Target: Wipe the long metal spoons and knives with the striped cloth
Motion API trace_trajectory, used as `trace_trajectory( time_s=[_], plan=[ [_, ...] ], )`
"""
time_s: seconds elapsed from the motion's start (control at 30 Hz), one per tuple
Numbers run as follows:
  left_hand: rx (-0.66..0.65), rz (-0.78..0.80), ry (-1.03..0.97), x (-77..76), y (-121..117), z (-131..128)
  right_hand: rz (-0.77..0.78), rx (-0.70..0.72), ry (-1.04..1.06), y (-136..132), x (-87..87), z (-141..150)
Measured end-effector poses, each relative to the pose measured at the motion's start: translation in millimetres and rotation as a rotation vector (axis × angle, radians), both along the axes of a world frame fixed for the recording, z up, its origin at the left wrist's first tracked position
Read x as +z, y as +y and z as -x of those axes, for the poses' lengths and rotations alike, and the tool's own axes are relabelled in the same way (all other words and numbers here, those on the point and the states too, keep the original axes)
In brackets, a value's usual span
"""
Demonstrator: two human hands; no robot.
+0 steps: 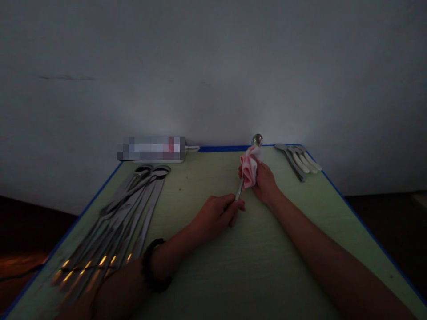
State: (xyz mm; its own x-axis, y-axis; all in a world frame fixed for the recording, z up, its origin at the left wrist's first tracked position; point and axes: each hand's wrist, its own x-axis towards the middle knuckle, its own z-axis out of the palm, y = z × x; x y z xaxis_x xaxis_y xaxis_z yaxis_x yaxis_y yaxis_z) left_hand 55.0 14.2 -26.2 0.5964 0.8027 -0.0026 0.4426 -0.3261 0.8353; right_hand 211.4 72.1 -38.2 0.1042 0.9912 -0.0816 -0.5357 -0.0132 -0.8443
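A metal spoon [239, 190] is held aslant over the far part of the surface [273, 266], right of its middle, with its bowl [257, 139] pointed away, seen against the blue far edge [220, 149] and the wall [213, 66] behind. The near end of its handle is pinched by the left hand [218, 215], between thumb and fingers, and a dark bracelet [154, 266] is worn on that wrist. Farther up, a crumpled pink and white cloth [249, 168] is wrapped about the handle just below the bowl, and it is gripped by the right hand [265, 182], whose fingers are curled closed around it; how they are set behind the cloth cannot be told. Along the left edge, a pile of long-handled metal utensils [133, 213] is laid, overlapping, with spoon bowls turned toward the far edge and one spoon laid askew across the others; the near ends are caught by warm glints and partly covered by the left forearm. By the far left corner, a blurred-out box-like item [153, 149] is set, with a pale loop [193, 148] seen at its right end. By the far right corner, a smaller group of cutlery [289, 158] is laid close together, some pieces fitted with white handles [302, 163], and their handles are pointed toward the near right corner
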Motion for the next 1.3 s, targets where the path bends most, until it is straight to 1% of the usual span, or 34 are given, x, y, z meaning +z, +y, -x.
trace_trajectory(
  time_s=[0.13,0.3,0.4,0.57,0.87,1.07,1.3],
  plan=[
    [0.036,-0.031,-0.003,2.7,-1.2,-0.7,-0.009,-0.022,0.018,0.8,-1.6,-0.4],
    [-0.053,-0.043,-0.084,6.5,-4.1,1.2,-0.011,-0.03,0.064,4.3,-5.2,-3.0],
    [-0.063,-0.034,-0.093,6.6,-4.2,2.1,-0.004,-0.021,0.063,6.3,-7.2,-4.1],
    [-0.035,-0.04,-0.084,5.3,-3.1,1.9,-0.02,-0.009,0.058,7.2,-8.6,-3.9],
    [-0.029,-0.047,-0.094,2.2,-3.5,1.1,-0.024,-0.007,0.037,6.6,-7.9,-3.7],
    [0.032,-0.003,-0.114,4.2,-2.0,-1.1,-0.047,-0.036,0.037,3.9,-5.0,-1.7],
    [0.068,0.007,-0.136,-0.3,-0.1,-1.8,-0.031,0.01,-0.04,1.2,-3.5,0.1]
  ],
)
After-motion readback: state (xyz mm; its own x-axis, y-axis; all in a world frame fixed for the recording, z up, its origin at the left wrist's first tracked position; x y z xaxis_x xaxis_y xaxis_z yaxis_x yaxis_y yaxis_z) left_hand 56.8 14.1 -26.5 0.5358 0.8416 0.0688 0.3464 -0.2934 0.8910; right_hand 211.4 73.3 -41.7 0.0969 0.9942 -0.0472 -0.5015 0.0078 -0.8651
